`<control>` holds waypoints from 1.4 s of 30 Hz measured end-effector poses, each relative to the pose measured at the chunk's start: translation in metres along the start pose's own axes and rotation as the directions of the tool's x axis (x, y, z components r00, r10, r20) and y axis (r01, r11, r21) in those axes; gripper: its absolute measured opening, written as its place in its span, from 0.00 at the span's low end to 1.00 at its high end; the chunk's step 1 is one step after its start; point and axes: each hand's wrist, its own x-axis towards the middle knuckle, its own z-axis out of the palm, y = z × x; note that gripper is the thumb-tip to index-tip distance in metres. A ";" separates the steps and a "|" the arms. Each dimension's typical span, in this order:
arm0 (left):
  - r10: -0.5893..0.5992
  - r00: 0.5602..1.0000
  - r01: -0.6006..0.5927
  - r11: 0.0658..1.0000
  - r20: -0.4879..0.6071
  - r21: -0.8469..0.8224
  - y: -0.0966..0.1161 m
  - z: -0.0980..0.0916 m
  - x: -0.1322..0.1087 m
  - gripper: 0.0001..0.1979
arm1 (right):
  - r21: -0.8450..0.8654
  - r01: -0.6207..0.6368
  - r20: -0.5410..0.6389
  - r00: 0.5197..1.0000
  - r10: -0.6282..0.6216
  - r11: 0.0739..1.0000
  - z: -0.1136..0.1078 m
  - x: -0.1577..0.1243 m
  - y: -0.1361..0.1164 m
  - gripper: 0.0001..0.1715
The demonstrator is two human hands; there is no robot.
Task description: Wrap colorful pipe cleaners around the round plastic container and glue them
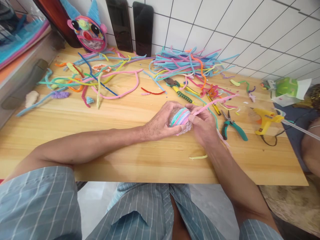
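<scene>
On my feed I have a small rounded ball [182,115] held between the left hand [162,121] and the right hand [206,128]. I see fuzzy bands laid side by side across it on a slant, in mint green, pale blue, lilac and pink; its left part looks clear and uncovered. Fingers cover some of its edges, so I can't tell its full outline. A fuzzy pink stem [218,101], pinched at the ball's right side, reaches away from the ball, upward and rightward, nearly straight, its far end free. I can't tell whether its near end joins the ball.
</scene>
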 end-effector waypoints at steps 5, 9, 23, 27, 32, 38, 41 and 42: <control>0.018 1.000 -0.018 1.000 -0.006 0.006 -0.001 0.001 0.002 0.28 | -0.025 0.015 0.006 1.000 -0.014 1.000 0.000 0.001 0.001 0.23; -0.051 0.999 0.050 0.999 -0.019 -0.002 0.005 0.000 0.006 0.27 | -0.042 0.032 0.022 0.999 -0.031 0.999 0.001 -0.001 0.002 0.25; -0.101 0.995 0.101 0.994 -0.002 -0.048 0.006 0.000 0.002 0.26 | 0.020 0.007 0.029 1.000 -0.007 1.000 -0.002 0.000 0.001 0.23; -0.062 0.998 0.062 0.998 -0.011 -0.005 0.002 0.000 0.000 0.30 | 0.025 0.015 0.023 1.000 -0.016 1.000 -0.003 0.001 0.002 0.21; 0.053 0.998 -0.054 0.995 0.016 0.080 0.004 -0.003 0.003 0.29 | 0.027 0.046 0.013 0.999 -0.046 0.999 -0.003 0.001 0.006 0.19; 0.076 0.997 -0.078 0.991 0.024 0.108 0.005 -0.004 0.004 0.27 | 0.047 0.058 0.003 0.998 -0.058 0.997 -0.003 0.001 0.007 0.18; 0.072 0.997 -0.074 0.992 0.022 0.099 0.005 -0.004 0.003 0.27 | 0.054 0.057 -0.003 0.998 -0.057 0.997 -0.004 0.001 0.008 0.16; 0.073 0.997 -0.075 0.992 0.020 0.098 0.004 -0.004 0.003 0.26 | 0.058 0.061 -0.002 0.998 -0.061 0.996 -0.004 0.001 0.008 0.16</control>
